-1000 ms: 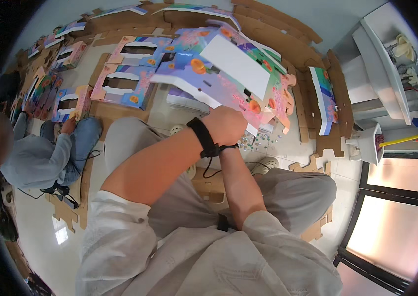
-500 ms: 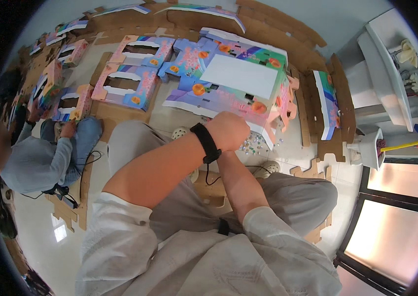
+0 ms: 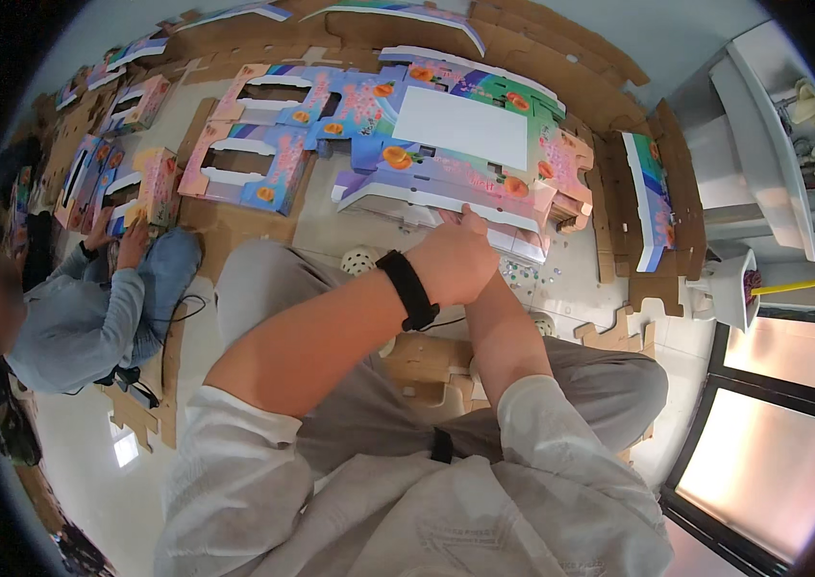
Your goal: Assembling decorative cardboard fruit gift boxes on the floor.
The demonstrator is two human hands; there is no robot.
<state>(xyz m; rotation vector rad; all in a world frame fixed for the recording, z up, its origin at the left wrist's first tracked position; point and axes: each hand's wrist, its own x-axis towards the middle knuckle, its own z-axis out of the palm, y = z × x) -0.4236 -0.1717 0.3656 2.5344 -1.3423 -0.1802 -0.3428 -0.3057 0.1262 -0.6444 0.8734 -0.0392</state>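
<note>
Watching from my end of the feed, I see that the near flap (image 3: 398,205) of the printed cardboard sheet (image 3: 465,130), which half a second ago sloped down flat, has tipped so that its white edge faces me; I read that as a fold at the near side being worked on now. The sheet lies at twelve o'clock, just beyond the hands, its blank white panel uppermost. My left hand (image 3: 456,264) is curled against the flap, but its fingertips are turned away, so I can't tell how far apart they are or what they grip. My right hand is hidden behind it, with only the forearm (image 3: 511,341) showing, so I can't tell its state either. Shiny bits (image 3: 528,274) lie scattered at three o'clock from the hands. Two window-cut boxes (image 3: 278,173) sit at ten o'clock, a co-worker (image 3: 71,327) at nine. Pink lettering beside fruit pictures runs over sheet and boxes, too small for me to read; faint print on the shirt (image 3: 407,510) is equally unclear.
</note>
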